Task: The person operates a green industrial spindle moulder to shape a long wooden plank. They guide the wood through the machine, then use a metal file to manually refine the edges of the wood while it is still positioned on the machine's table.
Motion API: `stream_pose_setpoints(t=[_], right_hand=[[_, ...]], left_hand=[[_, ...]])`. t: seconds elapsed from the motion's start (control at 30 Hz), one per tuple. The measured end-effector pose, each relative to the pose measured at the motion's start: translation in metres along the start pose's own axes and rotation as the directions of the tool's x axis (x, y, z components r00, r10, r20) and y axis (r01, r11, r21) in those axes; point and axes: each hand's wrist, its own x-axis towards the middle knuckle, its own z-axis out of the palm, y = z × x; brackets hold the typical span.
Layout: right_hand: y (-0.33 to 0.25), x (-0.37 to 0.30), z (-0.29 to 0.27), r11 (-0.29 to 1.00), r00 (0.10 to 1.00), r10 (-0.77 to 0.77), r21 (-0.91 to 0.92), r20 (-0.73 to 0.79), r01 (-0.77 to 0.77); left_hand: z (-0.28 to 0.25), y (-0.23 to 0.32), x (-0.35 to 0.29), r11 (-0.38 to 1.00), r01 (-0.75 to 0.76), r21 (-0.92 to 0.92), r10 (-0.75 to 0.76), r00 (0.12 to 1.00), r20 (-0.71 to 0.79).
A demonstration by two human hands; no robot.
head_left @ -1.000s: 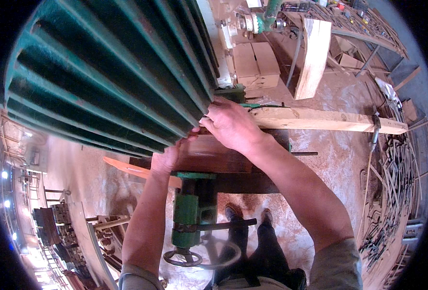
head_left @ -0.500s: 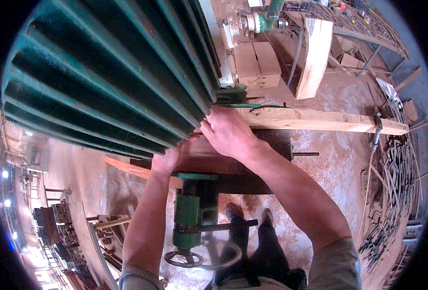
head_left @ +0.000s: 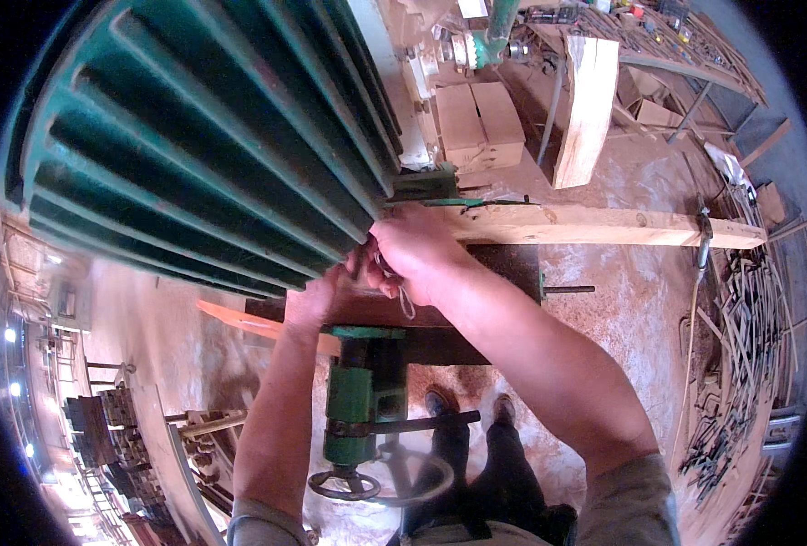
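Both hands are close together at the lower edge of a green ribbed motor housing point(head_left: 212, 146), above a dark machine table point(head_left: 503, 264). My right hand point(head_left: 412, 241) is closed, its fingers curled round a thin metal piece with a looped end point(head_left: 408, 303) that hangs below them. The rest of that piece is inside the hand, and its kind does not show. Just left of it, my left hand point(head_left: 317, 298) reaches up under the housing. Its fingers are largely hidden there, so what they hold cannot be made out.
A long wooden beam point(head_left: 603, 223) extends right from the machine, with a clamp point(head_left: 704, 237) near its end. Below the table are a green column point(head_left: 349, 409), a lever point(head_left: 421, 423) and handwheels point(head_left: 344, 485). A cardboard box point(head_left: 479, 127) and upright plank point(head_left: 587, 114) stand beyond.
My right hand has turned and drawn slightly left and down, and the looped metal piece now shows beneath its fingers. My left hand stays under the housing.
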Motion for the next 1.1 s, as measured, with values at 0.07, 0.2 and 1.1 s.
stream_pose_setpoints(t=[0.07, 0.2, 1.1], right_hand=[[0.002, -0.006, 0.002, 0.999, 0.999, -0.039, 0.037, 0.014, 0.038], [0.022, 0.003, -0.024, 0.977, 0.972, -0.213, -0.037, -0.098, 0.211], [0.014, 0.007, -0.033, 0.159, 0.608, -0.737, -0.798, 0.296, 0.582]], left_hand=[[0.005, -0.017, -0.002, 1.0, 0.002, -0.007, -0.002, 1.0, -0.021], [0.01, 0.013, 0.009, 0.831, 0.102, -0.547, -0.072, 0.994, 0.076], [0.013, 0.024, 0.018, 0.725, 0.233, -0.648, -0.156, 0.972, 0.175]])
